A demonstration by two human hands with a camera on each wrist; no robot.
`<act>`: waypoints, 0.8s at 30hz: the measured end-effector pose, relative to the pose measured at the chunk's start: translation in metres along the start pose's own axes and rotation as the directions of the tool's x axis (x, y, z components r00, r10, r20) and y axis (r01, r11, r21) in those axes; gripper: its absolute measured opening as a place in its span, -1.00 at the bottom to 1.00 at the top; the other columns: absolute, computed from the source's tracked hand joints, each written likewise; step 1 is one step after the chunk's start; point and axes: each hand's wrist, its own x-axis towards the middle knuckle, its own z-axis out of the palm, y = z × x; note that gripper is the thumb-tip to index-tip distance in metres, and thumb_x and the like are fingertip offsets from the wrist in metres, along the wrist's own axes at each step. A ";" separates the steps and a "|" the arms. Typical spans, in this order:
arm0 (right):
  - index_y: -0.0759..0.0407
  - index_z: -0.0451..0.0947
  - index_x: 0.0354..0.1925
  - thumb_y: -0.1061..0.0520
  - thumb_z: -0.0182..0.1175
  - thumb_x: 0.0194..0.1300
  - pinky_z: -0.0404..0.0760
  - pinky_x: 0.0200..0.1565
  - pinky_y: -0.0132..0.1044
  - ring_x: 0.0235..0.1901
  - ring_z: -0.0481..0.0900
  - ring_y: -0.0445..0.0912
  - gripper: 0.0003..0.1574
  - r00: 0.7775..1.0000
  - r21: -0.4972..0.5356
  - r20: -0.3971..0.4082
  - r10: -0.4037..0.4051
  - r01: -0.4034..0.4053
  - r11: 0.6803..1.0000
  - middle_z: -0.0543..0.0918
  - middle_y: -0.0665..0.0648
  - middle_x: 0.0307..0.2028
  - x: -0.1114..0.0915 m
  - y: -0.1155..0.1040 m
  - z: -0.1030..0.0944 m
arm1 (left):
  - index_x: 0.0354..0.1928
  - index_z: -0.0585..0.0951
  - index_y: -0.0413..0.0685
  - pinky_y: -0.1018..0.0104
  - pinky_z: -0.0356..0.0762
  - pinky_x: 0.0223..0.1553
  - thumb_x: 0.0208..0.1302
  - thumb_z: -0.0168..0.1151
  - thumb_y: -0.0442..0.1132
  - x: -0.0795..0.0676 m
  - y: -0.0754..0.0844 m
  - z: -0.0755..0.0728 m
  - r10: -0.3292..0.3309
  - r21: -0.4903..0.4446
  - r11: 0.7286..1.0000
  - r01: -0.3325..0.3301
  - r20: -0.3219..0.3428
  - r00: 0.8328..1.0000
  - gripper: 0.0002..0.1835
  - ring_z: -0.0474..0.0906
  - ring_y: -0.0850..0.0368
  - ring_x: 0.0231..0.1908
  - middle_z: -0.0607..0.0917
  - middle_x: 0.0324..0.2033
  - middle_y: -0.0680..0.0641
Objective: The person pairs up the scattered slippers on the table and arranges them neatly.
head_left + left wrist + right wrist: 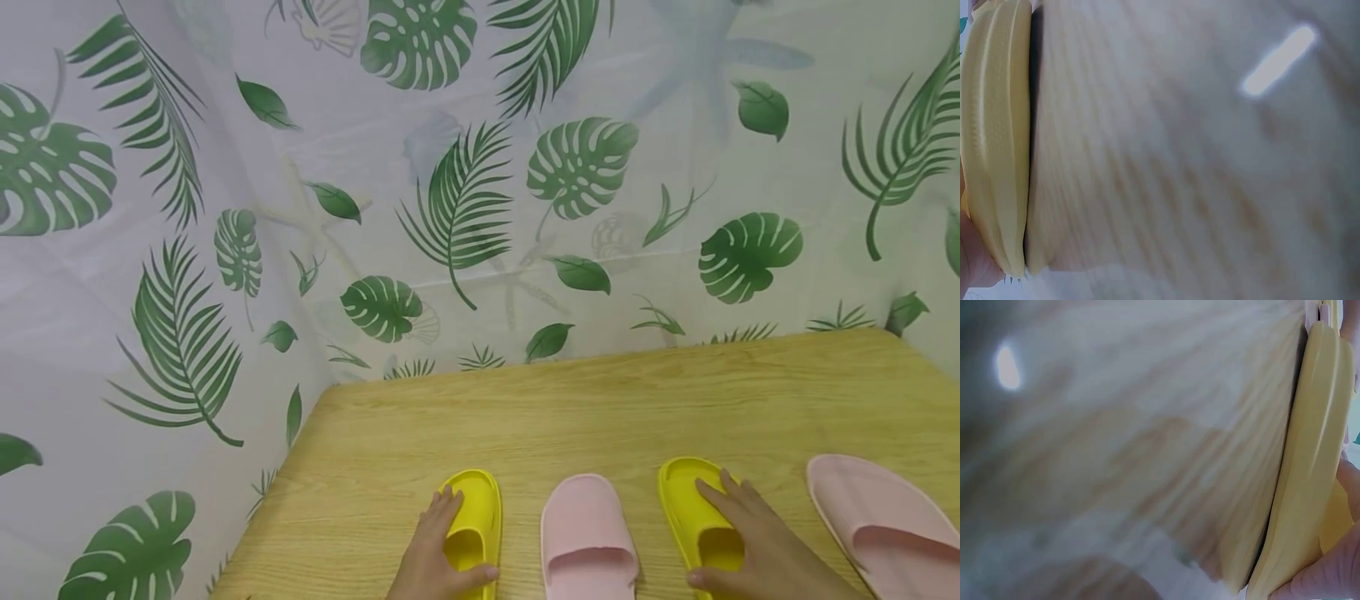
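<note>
Two yellow slippers lie toes-away on the wooden table in the head view. My left hand spans the left yellow slipper, fingers along its left side and thumb across to its right edge. Over the right yellow slipper lies my right hand, its thumb at the left edge and its fingers on the right part of the strap. Each wrist view shows a yellow slipper side-on, the left one and the right one, with skin touching it. Both soles sit at the tabletop.
Between the yellow slippers lies a pink slipper. Another pink slipper is at the far right, cut off by the frame. The wood-grain table meets a white, leaf-printed cloth at its back and left edges.
</note>
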 end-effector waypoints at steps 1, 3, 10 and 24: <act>0.36 0.19 0.32 -0.24 0.34 0.04 0.29 -0.15 0.50 0.16 0.09 0.61 0.10 1.000 -0.001 0.003 0.001 -0.001 1.000 0.11 0.64 0.28 0.000 -0.001 0.000 | 0.33 0.28 -0.27 -0.24 -0.02 0.30 -0.11 0.44 0.20 0.000 0.000 0.000 0.000 0.001 1.000 0.000 0.000 1.000 0.04 0.02 -0.32 0.38 0.19 0.37 -0.33; 0.36 0.19 0.33 -0.24 0.33 0.05 0.29 -0.15 0.50 0.17 0.08 0.61 0.09 1.000 -0.002 0.010 0.001 -0.001 1.000 0.10 0.64 0.28 0.000 -0.002 0.000 | 0.33 0.28 -0.28 -0.25 0.00 0.29 -0.11 0.45 0.20 0.000 -0.001 0.000 0.012 0.006 1.000 -0.012 -0.007 1.000 0.04 0.03 -0.33 0.37 0.20 0.37 -0.34; 0.34 0.16 0.34 -0.26 0.27 0.11 0.30 -0.17 0.49 0.18 0.06 0.60 0.07 0.999 -0.011 0.044 0.019 -0.019 1.000 0.09 0.63 0.29 0.001 -0.003 -0.002 | 0.32 0.29 -0.27 -0.24 0.05 0.28 -0.11 0.44 0.22 0.001 0.000 0.002 0.021 0.031 0.999 -0.020 -0.014 1.000 0.03 0.08 -0.33 0.35 0.22 0.37 -0.32; 0.34 0.19 0.33 -0.23 0.29 0.10 0.31 -0.19 0.49 0.17 0.09 0.60 0.05 1.000 -0.011 0.008 -0.024 0.024 1.000 0.12 0.63 0.28 0.001 -0.003 -0.002 | 0.34 0.26 -0.26 -0.24 0.06 0.28 -0.09 0.43 0.23 0.004 0.001 0.000 0.015 0.025 1.000 -0.015 0.006 1.000 0.05 0.06 -0.30 0.37 0.19 0.38 -0.31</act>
